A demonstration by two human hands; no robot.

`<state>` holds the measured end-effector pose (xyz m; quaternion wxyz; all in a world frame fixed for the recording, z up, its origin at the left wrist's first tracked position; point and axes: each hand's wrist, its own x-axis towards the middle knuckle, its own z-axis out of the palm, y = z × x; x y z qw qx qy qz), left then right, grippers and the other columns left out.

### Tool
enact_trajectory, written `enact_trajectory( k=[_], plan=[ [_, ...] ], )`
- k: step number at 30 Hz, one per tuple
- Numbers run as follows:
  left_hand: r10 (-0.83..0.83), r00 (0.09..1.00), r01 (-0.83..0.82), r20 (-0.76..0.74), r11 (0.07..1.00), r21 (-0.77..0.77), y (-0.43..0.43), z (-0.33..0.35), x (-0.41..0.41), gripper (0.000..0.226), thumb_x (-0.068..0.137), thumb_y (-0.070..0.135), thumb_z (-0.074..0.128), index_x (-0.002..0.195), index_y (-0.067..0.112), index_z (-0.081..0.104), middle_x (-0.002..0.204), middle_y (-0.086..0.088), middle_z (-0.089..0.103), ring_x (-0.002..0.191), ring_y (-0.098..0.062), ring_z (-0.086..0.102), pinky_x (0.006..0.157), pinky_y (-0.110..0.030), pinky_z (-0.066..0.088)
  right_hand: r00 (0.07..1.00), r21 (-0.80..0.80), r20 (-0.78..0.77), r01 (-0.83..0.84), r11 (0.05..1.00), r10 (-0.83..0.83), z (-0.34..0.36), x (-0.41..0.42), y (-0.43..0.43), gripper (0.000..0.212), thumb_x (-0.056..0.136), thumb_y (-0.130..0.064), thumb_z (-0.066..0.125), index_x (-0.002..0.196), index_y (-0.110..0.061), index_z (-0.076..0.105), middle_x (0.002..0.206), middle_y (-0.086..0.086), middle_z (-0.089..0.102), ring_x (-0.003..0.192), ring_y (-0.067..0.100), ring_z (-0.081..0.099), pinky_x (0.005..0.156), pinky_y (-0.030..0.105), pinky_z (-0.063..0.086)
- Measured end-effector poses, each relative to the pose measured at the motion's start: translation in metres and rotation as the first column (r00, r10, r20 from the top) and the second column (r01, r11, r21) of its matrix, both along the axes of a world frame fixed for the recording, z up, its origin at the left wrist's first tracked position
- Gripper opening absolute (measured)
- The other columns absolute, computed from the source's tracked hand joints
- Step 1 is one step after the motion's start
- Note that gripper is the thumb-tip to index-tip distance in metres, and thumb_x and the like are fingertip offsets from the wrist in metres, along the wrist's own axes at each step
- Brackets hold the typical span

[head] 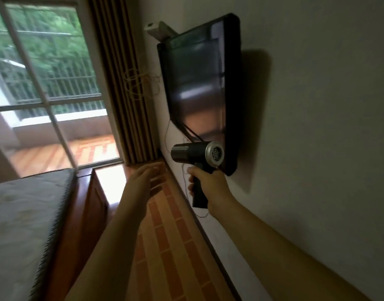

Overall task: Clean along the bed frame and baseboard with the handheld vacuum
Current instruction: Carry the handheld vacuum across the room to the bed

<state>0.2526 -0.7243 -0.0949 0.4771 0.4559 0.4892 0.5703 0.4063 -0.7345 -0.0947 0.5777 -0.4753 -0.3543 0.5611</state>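
The right hand [205,181] is wrapped tight around the vacuum [197,157] by the TV [199,83]. The left hand [146,177] is spread wide, holding nothing.

We're in a bedroom of a home. A bare mattress [23,213] sits on a wooden bed frame [89,205] at the left, and a flat television [199,88] hangs on the plain wall [317,105] opposite. Brown curtains [126,83] are drawn back beside a large glass door [45,83], and through it there's a tiled balcony [63,153] with railings and green trees beyond. Underfoot, a brick-patterned floor [171,235] runs along a dark baseboard [208,235].
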Motion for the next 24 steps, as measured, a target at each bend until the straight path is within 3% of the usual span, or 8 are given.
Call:
enact_trajectory(
  k=[2,10,14,19,24],
  plan=[
    [0.062,0.998,-0.062,0.004,0.998,-0.018,0.021,-0.002,-0.016,0.025,0.097,0.021,0.042,0.104,0.016,0.065,0.112,-0.011,0.067,0.106,-0.028,0.063,0.09,-0.037,0.048,0.996,-0.02,0.007,-0.087,0.996,0.087,-0.004,-0.015,0.032,0.005,0.084,-0.01,0.069,0.087,-0.01,0.065,0.064,0.003,0.061,0.055,0.016,0.058,0.063,0.032,0.051],
    [0.254,0.967,-0.255,0.014,0.967,0.017,0.125,-0.007,-0.11,0.022,0.096,0.016,0.046,0.106,0.016,0.065,0.102,0.001,0.071,0.093,-0.016,0.068,0.082,-0.03,0.052,0.96,-0.005,0.04,-0.278,0.961,0.278,-0.012,-0.1,0.164,0.004,0.086,-0.014,0.068,0.084,-0.013,0.065,0.065,0.003,0.062,0.059,0.017,0.059,0.07,0.035,0.052],
    [0.283,0.959,-0.282,-0.006,0.959,0.029,0.19,-0.011,-0.168,0.023,0.097,0.015,0.045,0.113,0.014,0.062,0.106,-0.001,0.069,0.096,-0.017,0.067,0.085,-0.029,0.051,0.955,-0.034,0.035,-0.294,0.955,0.296,-0.011,-0.156,0.238,0.003,0.087,-0.012,0.067,0.088,-0.011,0.064,0.067,0.004,0.06,0.059,0.017,0.057,0.064,0.03,0.051],
    [0.315,0.949,-0.315,0.001,0.949,-0.008,0.28,-0.012,-0.236,0.022,0.097,0.019,0.046,0.109,0.017,0.065,0.103,0.001,0.069,0.094,-0.015,0.067,0.084,-0.031,0.051,0.955,-0.059,0.029,-0.293,0.954,0.295,-0.008,-0.23,0.331,0.022,0.087,-0.012,0.067,0.108,-0.005,0.062,0.074,0.007,0.06,0.061,0.017,0.057,0.068,0.031,0.052],
    [0.323,0.946,-0.322,-0.003,0.945,-0.053,0.351,-0.024,-0.283,0.021,0.097,0.019,0.046,0.099,0.022,0.066,0.1,0.003,0.069,0.093,-0.014,0.066,0.08,-0.029,0.052,0.95,-0.09,0.054,-0.301,0.95,0.306,-0.024,-0.282,0.404,0.029,0.087,-0.012,0.067,0.112,0.001,0.063,0.074,0.008,0.06,0.059,0.018,0.058,0.063,0.03,0.052]
  ],
)
